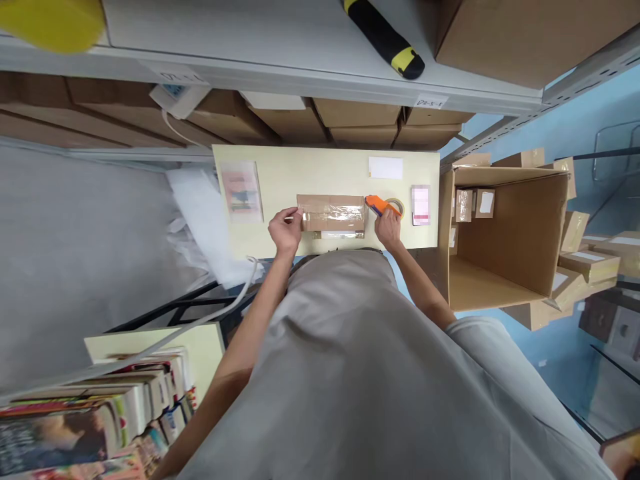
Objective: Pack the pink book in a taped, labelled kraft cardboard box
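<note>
A flat brown cardboard box [333,213] lies on the cream table, with shiny clear tape along its top. At its left end, my left hand [287,230] pinches the edge between thumb and fingers. My right hand [389,229] is closed round an orange tape dispenser [383,204] that carries a roll of tape. The dispenser's tip sits at the right end of the box. Partly under the box's near side shows a white label [344,235].
On the cream table [310,170] lie a printed packet [242,191], a white slip [385,167] and a pinkish card [421,205]. A large open carton [505,267] holding small boxes stands at right. A shelf [280,63] with a black-and-yellow handle [385,37] overhangs the back. Books [100,413] stand lower left.
</note>
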### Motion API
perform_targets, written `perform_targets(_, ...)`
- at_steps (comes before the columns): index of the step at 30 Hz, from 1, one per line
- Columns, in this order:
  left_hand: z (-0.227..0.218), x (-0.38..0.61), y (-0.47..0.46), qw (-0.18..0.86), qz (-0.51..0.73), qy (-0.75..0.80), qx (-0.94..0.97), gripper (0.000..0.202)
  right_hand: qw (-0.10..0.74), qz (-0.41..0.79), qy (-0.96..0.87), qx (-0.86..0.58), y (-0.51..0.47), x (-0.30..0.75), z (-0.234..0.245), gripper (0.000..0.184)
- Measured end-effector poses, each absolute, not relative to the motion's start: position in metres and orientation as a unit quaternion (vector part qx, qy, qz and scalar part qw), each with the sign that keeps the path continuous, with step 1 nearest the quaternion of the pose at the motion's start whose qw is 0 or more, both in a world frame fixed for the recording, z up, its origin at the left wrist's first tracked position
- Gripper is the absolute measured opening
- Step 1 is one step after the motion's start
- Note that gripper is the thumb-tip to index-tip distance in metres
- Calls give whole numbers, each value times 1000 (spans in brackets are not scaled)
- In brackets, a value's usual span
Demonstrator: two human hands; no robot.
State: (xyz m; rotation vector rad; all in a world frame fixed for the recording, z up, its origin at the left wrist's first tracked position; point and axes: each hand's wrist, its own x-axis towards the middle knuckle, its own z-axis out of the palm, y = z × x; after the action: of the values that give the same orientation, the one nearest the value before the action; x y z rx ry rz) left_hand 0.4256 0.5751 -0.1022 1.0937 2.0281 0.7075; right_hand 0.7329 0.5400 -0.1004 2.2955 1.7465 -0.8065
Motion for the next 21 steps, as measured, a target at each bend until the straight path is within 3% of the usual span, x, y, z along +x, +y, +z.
perform_targets(5,-96,430,571,361,278,776,436,29,-70,-242,556,792,529,721,-82,56)
perform_targets(9,-89,437,568,361,283,758,464,31,-154,-323,573,737,526,693,-63,62)
perform_targets(12,-85,445,567,370,238,757,483,35,-122,-373,543,743,532,672,-59,82)
perform_targets(15,-88,455,569,377,203,775,466,53,-78,-365,518,770,541,660,-57,97)
perform_targets(18,-99,461,576,377,200,782,453,67,-21,-337,520,785,548,657,-53,99)
perform_targets(21,-113,461,583,360,220,786,452,68,11,-331,525,784,548,662,-50,90)
